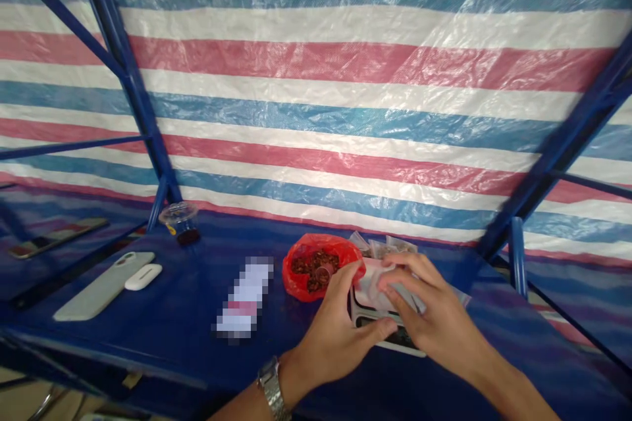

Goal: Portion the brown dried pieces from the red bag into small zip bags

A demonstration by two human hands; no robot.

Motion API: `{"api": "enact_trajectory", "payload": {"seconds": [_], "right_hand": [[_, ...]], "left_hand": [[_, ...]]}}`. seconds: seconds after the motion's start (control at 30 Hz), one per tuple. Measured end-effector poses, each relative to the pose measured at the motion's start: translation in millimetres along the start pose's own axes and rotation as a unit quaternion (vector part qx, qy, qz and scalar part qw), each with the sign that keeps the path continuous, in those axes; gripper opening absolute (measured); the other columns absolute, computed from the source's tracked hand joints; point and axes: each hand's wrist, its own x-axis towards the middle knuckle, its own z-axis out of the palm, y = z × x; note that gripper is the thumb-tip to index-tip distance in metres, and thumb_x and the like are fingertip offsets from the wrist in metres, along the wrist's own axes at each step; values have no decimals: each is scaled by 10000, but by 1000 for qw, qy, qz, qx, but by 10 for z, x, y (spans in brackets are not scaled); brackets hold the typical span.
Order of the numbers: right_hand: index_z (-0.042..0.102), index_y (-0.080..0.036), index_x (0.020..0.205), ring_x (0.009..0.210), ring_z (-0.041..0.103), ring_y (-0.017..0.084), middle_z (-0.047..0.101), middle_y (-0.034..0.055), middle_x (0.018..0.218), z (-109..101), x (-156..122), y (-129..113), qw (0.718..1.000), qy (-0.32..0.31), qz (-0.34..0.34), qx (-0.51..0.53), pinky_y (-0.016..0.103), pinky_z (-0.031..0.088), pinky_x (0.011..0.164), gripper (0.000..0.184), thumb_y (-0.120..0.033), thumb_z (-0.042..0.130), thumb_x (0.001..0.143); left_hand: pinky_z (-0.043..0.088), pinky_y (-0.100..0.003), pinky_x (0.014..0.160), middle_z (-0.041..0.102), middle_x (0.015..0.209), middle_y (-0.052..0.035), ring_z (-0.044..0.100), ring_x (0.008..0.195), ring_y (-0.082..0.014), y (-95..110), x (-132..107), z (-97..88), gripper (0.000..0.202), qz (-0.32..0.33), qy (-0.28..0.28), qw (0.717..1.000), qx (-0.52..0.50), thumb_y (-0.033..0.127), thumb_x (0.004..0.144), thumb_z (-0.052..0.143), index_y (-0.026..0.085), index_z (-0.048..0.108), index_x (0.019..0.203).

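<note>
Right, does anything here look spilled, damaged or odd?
The pixelated patch on the blue table, left of the red bag, looks odd: its blocky squares hide whatever lies there. No spill or damage stands out.

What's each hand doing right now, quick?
Left hand: open, thumb spread, at the white scale.
Right hand: curled over a translucent bag; whether it's gripping cannot be told.

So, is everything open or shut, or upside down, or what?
Red bag: open, with brown bits inside
Clear cup: upright, dark stuff at the bottom
Pale phone: lying face down
White case: shut
White device: partly covered by the hands, dark panel in front
Left hand: open, thumb and fingers apart
Right hand: fingers bent, grip unclear
Watch: worn on the left wrist
</note>
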Motion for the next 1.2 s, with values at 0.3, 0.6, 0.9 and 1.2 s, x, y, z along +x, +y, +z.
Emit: {"api": "enact_trajectory", "payload": {"seconds": [0.3,0.6,0.9,1.2], "right_hand": [[634,-241,930,972,616,210,666,55,1023,209,222,-353,982,-129,-2,136,360,484,881,139,-205,517,997],[588,-228,881,905,569,195,628,32,938,360,611,-335,968,-185,-24,166,334,459,811,167,-258,506,1023],[587,-237,824,964,568,229,618,52,970,310,712,-366,968,-233,-60,76,381,475,852,193,-90,500,914],[578,-215,856,854,604,188,635,31,907,326,616,-356,964,-245,-15,103,300,452,756,174,-60,507,888]], "left_hand": [[464,-268,836,664,1076,-65,629,939,-162,-117,-72,-425,543,-73,-69,964,-247,504,751,837,155,650,1123],[275,-213,513,422,662,71,330,519,-53,-252,-198,-520,542,-129,7,971,-201,685,887,584,150,573,973],[448,-279,820,667,995,-69,607,908,-169,-200,-134,-528,500,-106,27,976,-190,590,865,691,145,639,1086],[481,-355,979,689,1233,-121,635,1095,-249,-197,-160,-484,516,-71,26,986,-149,505,885,702,166,630,1267]]}}
